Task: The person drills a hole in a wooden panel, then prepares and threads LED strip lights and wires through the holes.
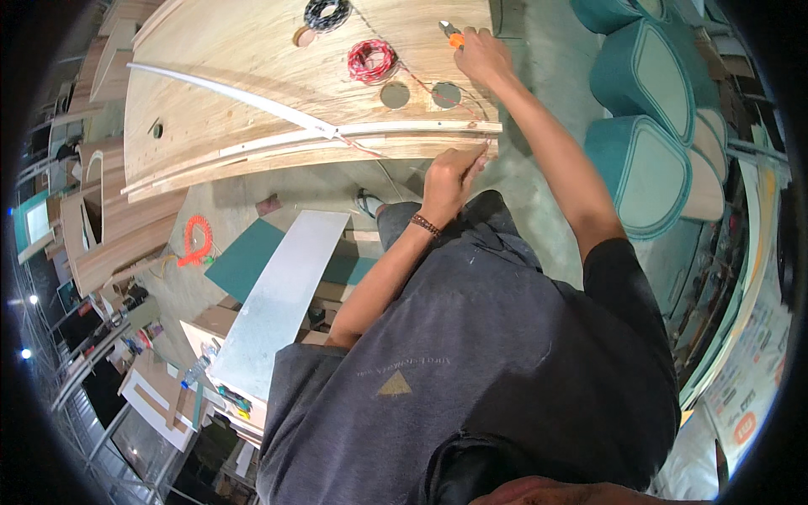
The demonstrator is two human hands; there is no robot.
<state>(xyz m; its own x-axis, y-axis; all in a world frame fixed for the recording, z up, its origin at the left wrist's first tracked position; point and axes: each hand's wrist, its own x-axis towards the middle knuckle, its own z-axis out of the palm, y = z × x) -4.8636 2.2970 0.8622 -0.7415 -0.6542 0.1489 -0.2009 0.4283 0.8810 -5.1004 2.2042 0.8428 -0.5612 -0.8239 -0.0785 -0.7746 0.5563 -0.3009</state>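
In my right hand (485, 57), closed over the far right corner of the wooden panel (227, 50), are pliers with orange handles (455, 39). My left hand (449, 179) is closed in a pinch at the panel's near right edge. A thin red-and-dark wire (421, 82) runs toward those fingertips; its end is too small to make out clearly. That wire passes by a red-and-white wire coil (371, 61), and a black-and-white wire coil (326, 13) lies farther back. A long white strip (244, 98) crosses the panel, with thin wires at its near end.
Two round holes pierce the panel, beside a slotted wooden rail (362, 134) along its near edge. Green padded seats (644, 168) stand at right. On the left are a pale board (282, 286), an orange coiled hose (197, 240) and wooden cabinet parts (126, 223).
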